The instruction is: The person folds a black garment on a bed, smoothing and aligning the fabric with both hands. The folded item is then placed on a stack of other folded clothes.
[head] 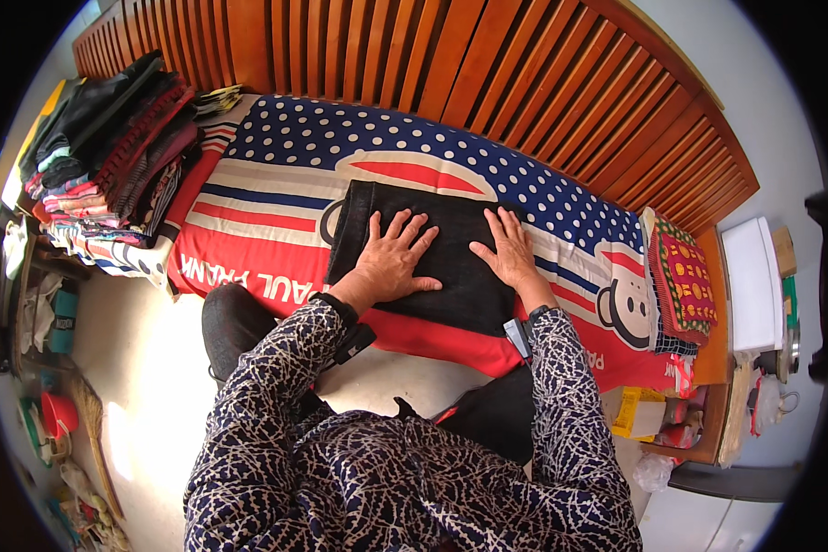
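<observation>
A folded black garment lies flat on a bed covered with a red, white and navy printed cloth. My left hand presses on the garment's left half, palm down with fingers spread. On its right edge rests my right hand, also palm down, the fingers a little apart. Neither hand grips the fabric. The garment's thick folded edge shows along its left side, and its lower layers are hidden.
A tall stack of folded clothes stands at the bed's left end. Folded patterned cloths lie at the right end. Behind the bed rises a slatted wooden headboard. A broom and a red bucket are on the left.
</observation>
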Available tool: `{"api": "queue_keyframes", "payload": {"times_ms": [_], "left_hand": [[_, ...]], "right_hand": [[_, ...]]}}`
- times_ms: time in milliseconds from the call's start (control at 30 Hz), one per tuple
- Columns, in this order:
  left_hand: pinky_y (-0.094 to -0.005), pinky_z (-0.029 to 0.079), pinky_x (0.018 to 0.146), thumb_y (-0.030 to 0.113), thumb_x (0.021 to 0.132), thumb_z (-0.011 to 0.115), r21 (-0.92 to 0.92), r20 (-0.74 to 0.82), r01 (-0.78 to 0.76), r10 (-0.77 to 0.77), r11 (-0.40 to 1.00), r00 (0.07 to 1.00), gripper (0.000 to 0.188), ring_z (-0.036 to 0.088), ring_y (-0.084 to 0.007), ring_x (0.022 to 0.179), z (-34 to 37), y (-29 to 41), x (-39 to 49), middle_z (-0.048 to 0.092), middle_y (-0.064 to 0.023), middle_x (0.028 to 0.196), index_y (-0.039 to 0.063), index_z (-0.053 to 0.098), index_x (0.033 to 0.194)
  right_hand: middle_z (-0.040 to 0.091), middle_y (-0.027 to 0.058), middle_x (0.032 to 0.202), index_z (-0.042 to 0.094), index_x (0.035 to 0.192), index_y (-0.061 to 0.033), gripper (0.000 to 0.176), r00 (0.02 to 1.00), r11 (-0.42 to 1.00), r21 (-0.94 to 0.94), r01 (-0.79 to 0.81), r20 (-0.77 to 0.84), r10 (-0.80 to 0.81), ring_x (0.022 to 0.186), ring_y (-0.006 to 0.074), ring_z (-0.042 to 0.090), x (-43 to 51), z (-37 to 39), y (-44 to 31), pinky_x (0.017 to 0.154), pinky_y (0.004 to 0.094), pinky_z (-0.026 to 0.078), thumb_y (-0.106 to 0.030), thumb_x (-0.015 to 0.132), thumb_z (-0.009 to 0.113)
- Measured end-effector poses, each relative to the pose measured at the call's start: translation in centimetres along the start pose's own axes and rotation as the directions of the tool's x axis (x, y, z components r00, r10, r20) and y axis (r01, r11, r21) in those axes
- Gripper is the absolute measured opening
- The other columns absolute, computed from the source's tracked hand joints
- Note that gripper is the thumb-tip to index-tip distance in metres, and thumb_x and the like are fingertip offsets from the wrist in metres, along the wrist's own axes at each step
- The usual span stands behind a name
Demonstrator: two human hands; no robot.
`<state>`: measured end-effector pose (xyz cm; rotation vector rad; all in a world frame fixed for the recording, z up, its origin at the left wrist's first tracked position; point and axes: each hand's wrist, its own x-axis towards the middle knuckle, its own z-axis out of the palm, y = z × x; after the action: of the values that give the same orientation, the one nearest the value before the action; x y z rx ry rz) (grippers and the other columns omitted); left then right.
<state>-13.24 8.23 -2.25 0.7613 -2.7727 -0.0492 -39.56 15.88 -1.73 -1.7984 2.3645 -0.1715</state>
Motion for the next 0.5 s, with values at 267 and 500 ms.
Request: {"api": "queue_keyframes", "payload": {"times_ms": [267,500], "left_hand": [[-0.0675,0.021,0.113,0.079,0.083,0.049,-0.017,0.001,-0.002,0.002,1.000,1.000,0.095,0.029,-0.0354,0.146,-0.1,0.0,-0.1,0.036,-0.0124,0.156,0.015,0.040,0.152],[-0.0681,0.021,0.112,0.079,0.083,0.050,-0.031,-0.007,0.004,-0.004,1.000,1.000,0.095,0.029,-0.0360,0.145,0.1,0.0,-0.1,0.036,-0.0134,0.156,0.015,0.040,0.152]], "right_hand": [[0.027,0.0105,0.163,0.033,0.156,-0.0228,0.077,0.996,0.988,-0.130,0.088,0.006,-0.088,0.153,0.0319,0.018,0.1,-1.8,-0.9,0.122,0.0569,0.014,-0.062,0.094,0.054],[0.024,0.0097,0.164,0.033,0.155,-0.0302,0.071,0.991,0.993,-0.057,0.103,0.087,-0.098,0.152,0.0317,0.018,0.4,-0.5,-3.2,0.121,0.0598,0.014,-0.063,0.095,0.051]]}}
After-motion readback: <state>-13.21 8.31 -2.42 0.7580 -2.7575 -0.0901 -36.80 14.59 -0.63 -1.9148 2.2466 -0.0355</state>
